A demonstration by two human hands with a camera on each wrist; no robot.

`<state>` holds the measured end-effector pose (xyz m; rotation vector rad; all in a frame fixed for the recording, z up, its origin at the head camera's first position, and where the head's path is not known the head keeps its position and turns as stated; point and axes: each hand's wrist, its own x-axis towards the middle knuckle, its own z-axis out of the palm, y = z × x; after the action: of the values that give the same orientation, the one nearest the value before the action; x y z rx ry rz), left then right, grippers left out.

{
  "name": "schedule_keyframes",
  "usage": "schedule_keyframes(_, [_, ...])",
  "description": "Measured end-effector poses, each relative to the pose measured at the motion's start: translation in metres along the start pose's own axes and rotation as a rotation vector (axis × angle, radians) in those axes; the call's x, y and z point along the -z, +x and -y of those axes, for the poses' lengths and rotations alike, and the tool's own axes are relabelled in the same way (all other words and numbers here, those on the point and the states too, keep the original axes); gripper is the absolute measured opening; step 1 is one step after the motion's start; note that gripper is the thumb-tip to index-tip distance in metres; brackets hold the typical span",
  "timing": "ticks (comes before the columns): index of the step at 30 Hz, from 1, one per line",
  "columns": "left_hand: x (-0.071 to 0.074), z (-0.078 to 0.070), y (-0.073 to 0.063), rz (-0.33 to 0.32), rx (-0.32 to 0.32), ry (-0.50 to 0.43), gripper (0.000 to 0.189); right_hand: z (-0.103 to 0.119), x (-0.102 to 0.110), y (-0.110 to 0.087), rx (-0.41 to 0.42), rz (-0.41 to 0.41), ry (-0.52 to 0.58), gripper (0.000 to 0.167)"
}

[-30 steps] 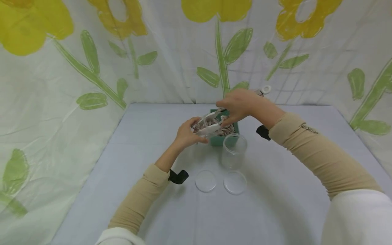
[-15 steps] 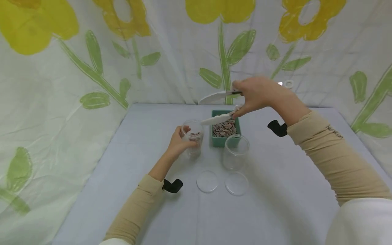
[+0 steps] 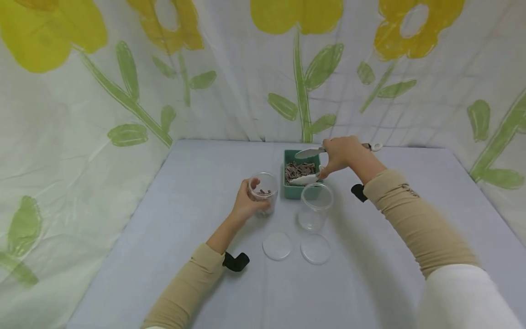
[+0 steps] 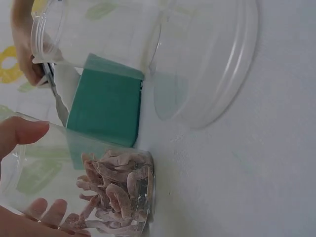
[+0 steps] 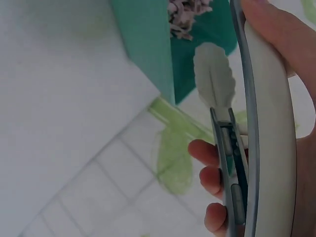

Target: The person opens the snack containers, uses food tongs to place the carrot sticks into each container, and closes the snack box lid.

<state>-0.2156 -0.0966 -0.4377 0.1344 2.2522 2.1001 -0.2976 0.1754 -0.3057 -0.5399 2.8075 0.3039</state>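
Observation:
My left hand (image 3: 245, 203) grips a clear plastic jar (image 3: 269, 188) around its side, thumb and fingers on opposite walls. Brownish, curled dried strips (image 4: 116, 192) fill the lower part of this jar, as the left wrist view shows. In my right hand (image 3: 342, 154) is a pair of tongs (image 5: 215, 81) with pale, scalloped tips, held with its arms spread apart. One tip lies over the strips in a green box (image 3: 292, 192); the other is higher, above the box's back part. More of the same strips (image 3: 299, 168) lie in the box.
A second clear jar (image 3: 313, 217) stands open just in front of the green box, between my two arms. Two clear round lids (image 3: 277, 246) lie flat nearer to me. A flower-printed sheet (image 3: 230, 68) hangs along the table's back edge.
The tongs have left the mouth of the tilted jar, moved right and come down into the green box. My left hand has set the jar upright, left of the box.

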Motion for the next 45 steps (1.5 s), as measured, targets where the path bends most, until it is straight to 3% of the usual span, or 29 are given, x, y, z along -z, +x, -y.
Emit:
schedule_keyframes(6, [-0.009,0.0,0.0,0.003,0.047,0.045,0.07,0.008,-0.023,0.015,0.059,0.012,-0.003,0.095])
schedule_keyframes(15, [-0.007,0.0,0.003,0.044,0.042,0.034,0.071,-0.004,-0.032,0.024,0.07,-0.006,0.094,0.091])
schedule_keyframes(27, [-0.015,-0.004,0.004,0.023,0.042,0.037,0.07,0.002,-0.053,0.012,0.087,-0.18,0.082,0.06])
schedule_keyframes(33, [-0.019,-0.007,0.007,0.003,0.061,0.099,0.07,0.007,-0.065,0.005,0.077,-0.269,0.033,0.043])
schedule_keyframes(42, [-0.022,-0.016,0.006,-0.073,0.118,0.222,0.067,-0.005,-0.065,-0.007,0.047,-0.295,0.128,0.054])
schedule_keyframes(45, [-0.023,-0.018,0.007,-0.096,0.131,0.266,0.068,-0.01,-0.06,-0.015,0.028,-0.327,0.208,0.048])
